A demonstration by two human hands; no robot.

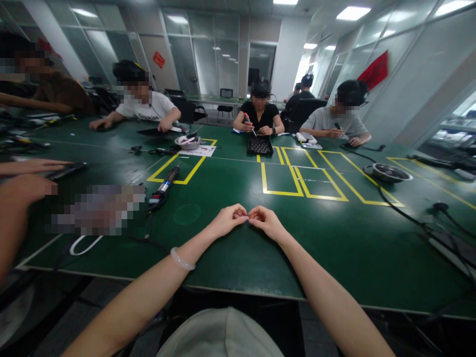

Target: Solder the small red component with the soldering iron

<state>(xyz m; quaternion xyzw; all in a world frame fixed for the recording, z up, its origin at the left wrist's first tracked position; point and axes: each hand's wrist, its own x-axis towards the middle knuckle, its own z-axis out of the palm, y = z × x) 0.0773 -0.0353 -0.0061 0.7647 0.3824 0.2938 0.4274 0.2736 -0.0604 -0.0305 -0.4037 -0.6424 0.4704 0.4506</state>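
Together, both hands: The wearer's left hand (232, 219) and right hand (266, 222) meet over the near part of a green table (223, 270), fingertips almost touching.
Fingers: Thumb and index of each hand are pinched together on a small object (248, 217), the other fingers curled in.
Small object: It sits between the two sets of fingertips, showing a pale sliver; too small and too covered to identify.
Left wrist: A pale, translucent bangle (182, 259) circles it.
Yellow tape: Rectangles of yellow tape (282, 193) mark the tabletop beyond the hands.
Left of the hands: A dark cylindrical tool (164, 187) lies aslant, near a pixelated item (100, 210) with a white loop (85, 246) beside it.
Far left: Another person's hands (22, 191) reach in beside a dark flat object (69, 170).
Across the table: A person in a black top (261, 115) holds a red-handled tool (246, 118) over a black tray (260, 146); to the right of the frame, a person in gray (330, 120) grips a dark tool (337, 126).
Right side: A round, dark-centered object (391, 172) rests near a black cable (394, 207).
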